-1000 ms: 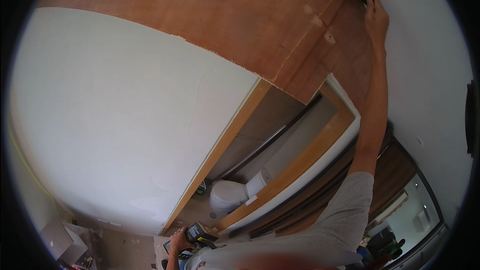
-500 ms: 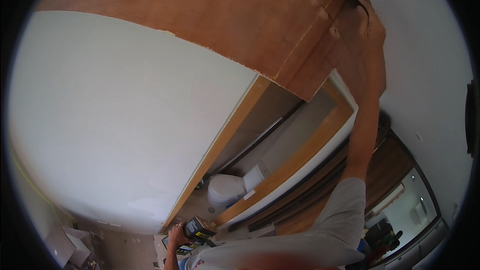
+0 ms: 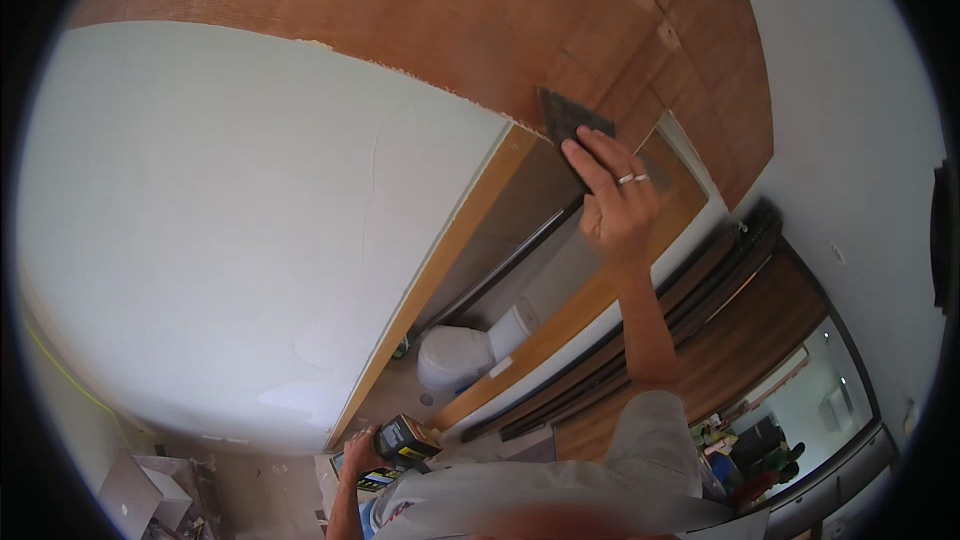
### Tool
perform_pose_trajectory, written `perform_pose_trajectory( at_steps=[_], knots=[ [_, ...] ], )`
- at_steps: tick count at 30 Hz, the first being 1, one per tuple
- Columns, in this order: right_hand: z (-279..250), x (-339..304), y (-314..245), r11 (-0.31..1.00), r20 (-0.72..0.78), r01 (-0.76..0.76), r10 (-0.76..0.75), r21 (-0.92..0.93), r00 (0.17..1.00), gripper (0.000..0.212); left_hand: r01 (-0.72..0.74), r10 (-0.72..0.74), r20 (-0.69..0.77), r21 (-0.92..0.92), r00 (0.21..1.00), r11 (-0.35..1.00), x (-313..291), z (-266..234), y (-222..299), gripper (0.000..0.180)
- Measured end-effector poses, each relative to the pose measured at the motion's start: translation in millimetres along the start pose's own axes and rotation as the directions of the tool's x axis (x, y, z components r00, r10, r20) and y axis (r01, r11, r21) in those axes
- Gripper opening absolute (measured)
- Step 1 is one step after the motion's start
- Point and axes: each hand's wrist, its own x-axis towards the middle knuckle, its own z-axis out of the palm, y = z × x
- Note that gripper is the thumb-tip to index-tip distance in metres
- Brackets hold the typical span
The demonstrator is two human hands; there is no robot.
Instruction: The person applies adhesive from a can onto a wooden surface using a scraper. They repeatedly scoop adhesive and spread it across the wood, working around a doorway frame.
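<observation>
My right hand (image 3: 622, 202) is raised, its fingers pressed on a thin, dark rectangular sheet (image 3: 575, 120) that looks like sandpaper. The sheet lies against the brown wooden panel (image 3: 400, 15), close to its ragged edge above the door frame. A few pale filler-like patches mark the panel. Low down, my left hand (image 3: 364, 452) is closed at the side of a black-and-yellow box (image 3: 405, 442) and seems to grip it; the fingertips are partly hidden.
A white wall (image 3: 230, 230) fills the left. The wooden door frame (image 3: 440, 275) opens onto a room with a white toilet (image 3: 455, 358). Dark long boards (image 3: 660, 340) lean to the right, near a mirror (image 3: 815, 410). Cartons (image 3: 150, 495) stand on the floor at lower left.
My right hand has swept the dark sheet from the panel's far right side leftward and down to its edge over the doorway. My left hand stays by the black-and-yellow box.
</observation>
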Motion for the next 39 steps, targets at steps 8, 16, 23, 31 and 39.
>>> perform_pose_trajectory(
  at_steps=[8, 16, 23, 31, 39],
  knots=[
    [-28, -30, -17, 0.950, 0.141, -0.044, 0.000, 0.308, 0.990, 0.039, -0.015, 0.016, -0.007, 0.096, 1.000, 0.995, -9, 6, 4, 0.115],
    [-54, 104, 181, 0.980, -0.208, -0.187, 0.198, 0.070, 0.958, 0.033, -0.040, 0.041, -0.012, 0.044, 0.999, 0.998, -16, 17, 8, 0.111],
    [-58, 160, 247, 0.969, -0.209, -0.246, 0.237, -0.017, 0.949, 0.033, 0.044, -0.044, -0.002, -0.003, 0.999, 0.999, -18, 26, 8, 0.116],
    [-45, 157, 259, 0.976, -0.221, -0.201, 0.179, -0.081, 0.959, 0.033, 0.075, -0.074, -0.043, 0.010, 0.996, 0.997, -16, 23, 0, 0.118],
    [-51, 111, 194, 0.959, -0.096, -0.256, 0.246, -0.118, 0.965, 0.032, 0.023, -0.024, 0.029, 0.053, 0.999, 0.998, -5, 6, 1, 0.117]
  ],
)
